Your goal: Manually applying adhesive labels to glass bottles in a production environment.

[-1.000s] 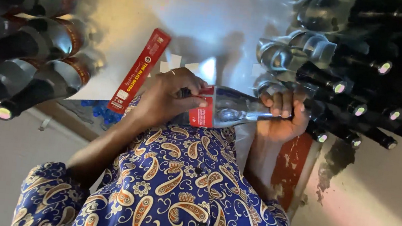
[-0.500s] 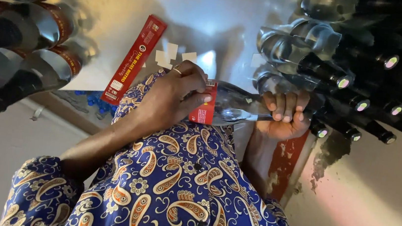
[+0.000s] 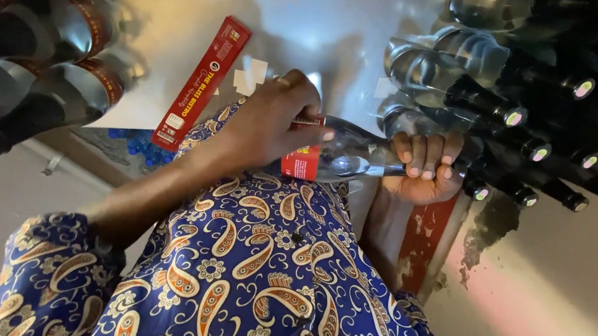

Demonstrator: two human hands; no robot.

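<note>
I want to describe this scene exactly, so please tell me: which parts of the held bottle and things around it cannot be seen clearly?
All in the head view:
- Bottle: its neck and mouth are hidden inside the right hand; the left hand covers part of its red label.
- Dark bottles: too dark to count, and cut off by the right edge.
- Blue bits: too small and shaded to identify.

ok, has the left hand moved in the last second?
Yes. The left hand has slid right, away from the red strip lying on the table, over the label of the bottle toward the right hand.
</note>
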